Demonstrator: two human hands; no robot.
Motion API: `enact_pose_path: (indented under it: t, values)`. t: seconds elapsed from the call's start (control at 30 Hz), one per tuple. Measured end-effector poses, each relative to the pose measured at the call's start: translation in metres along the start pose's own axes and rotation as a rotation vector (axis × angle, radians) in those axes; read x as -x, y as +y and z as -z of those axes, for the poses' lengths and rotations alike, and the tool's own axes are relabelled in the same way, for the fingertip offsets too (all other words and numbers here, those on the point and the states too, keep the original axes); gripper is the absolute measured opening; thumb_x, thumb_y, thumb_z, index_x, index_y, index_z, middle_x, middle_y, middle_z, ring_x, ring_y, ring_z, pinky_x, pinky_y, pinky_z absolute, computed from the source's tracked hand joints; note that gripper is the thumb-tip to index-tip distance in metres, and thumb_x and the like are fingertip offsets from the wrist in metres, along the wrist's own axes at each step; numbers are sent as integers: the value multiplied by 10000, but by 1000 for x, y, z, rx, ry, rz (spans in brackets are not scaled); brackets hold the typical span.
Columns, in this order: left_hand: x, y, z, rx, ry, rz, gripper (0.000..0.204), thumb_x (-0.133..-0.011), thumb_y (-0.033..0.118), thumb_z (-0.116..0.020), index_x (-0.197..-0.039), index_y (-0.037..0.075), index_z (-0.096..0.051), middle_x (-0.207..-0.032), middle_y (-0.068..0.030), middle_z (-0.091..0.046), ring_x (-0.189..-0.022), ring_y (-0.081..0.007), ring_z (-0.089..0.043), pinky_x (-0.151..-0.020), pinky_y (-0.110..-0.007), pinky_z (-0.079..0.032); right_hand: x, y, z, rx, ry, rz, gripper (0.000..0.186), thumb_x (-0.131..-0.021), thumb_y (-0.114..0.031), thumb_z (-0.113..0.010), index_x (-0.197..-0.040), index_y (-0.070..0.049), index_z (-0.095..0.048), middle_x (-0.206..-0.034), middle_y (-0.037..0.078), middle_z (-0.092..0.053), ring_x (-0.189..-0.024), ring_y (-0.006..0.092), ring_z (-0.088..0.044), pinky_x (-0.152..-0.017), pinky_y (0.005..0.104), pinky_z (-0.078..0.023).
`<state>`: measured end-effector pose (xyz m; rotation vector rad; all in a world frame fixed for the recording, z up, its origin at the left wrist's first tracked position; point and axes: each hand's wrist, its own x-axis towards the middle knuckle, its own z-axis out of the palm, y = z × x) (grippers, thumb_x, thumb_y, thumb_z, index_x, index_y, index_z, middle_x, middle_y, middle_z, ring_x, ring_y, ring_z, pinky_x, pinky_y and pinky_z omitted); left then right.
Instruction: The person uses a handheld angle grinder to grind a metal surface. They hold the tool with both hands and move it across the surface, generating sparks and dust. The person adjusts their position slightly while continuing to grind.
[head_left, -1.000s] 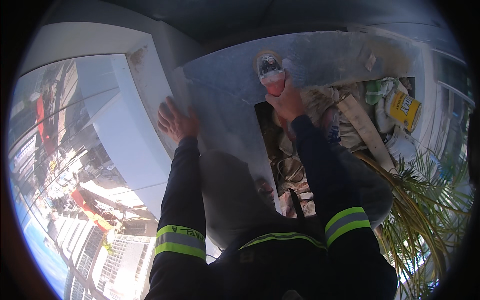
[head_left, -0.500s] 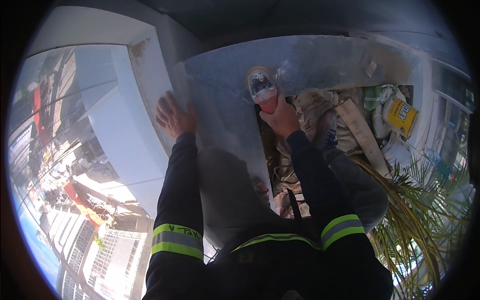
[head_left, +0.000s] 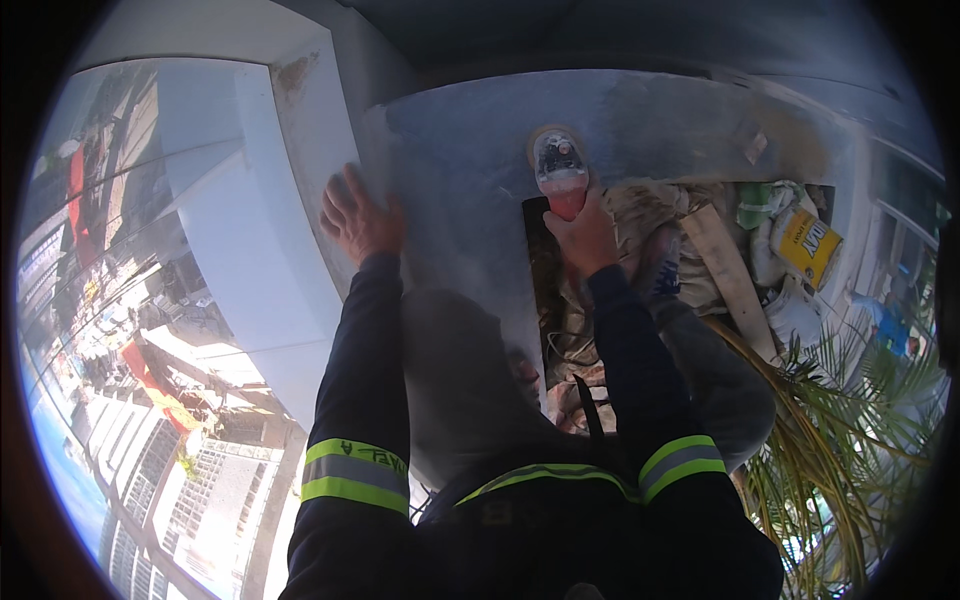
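My right hand (head_left: pixel 588 238) is wrapped round the red body of an angle grinder (head_left: pixel 562 170) with a dusty silver head. Its round disc (head_left: pixel 545 132) lies against the grey concrete surface (head_left: pixel 455 150), beyond the far left corner of an opening. The disc's face is hidden underneath. On the pale raised ledge (head_left: pixel 310 130) to the left rests my left hand (head_left: pixel 362 222), fingers spread and nothing in it. Whitish smears mark the concrete around the grinder.
Right of my right hand, the opening holds crumpled sacks (head_left: pixel 640 215), a wooden board (head_left: pixel 730 270) and a yellow package (head_left: pixel 806 246). Palm fronds (head_left: pixel 800 430) spread at lower right. Beyond the ledge on the left is a long drop to buildings (head_left: pixel 190 500).
The grinder in my right hand has moved a little to the right along the concrete. My left hand stays on the ledge; the whole view has shifted slightly.
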<state>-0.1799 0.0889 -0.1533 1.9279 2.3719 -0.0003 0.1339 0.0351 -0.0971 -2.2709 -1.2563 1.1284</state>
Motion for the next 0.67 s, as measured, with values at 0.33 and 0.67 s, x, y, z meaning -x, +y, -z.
enact_pose_path:
  t: [0.33, 0.67]
  values:
    - [-1, 4, -1, -25, 33, 1, 864, -918, 454, -672, -1637, 146, -304, -1625, -214, -301, -1537, -399, -229, -1242, -575, -174, 12, -13, -18, 83, -255, 24, 1038, -797, -235, -758, -1642, -25, -192, -1163, 296, -708, -1085, 467, -690, -927, 496, -555]
    - [-1, 3, -3, -7, 31, 5, 841, -929, 467, -653, -1629, 141, -321, -1619, -215, -317, -1535, -402, -240, -1237, -583, -178, 11, -12, -6, 12, -354, -68, 1082, -796, -262, -814, -1669, -147, -187, -1399, 291, -609, -1314, 460, -579, -1073, 474, -483]
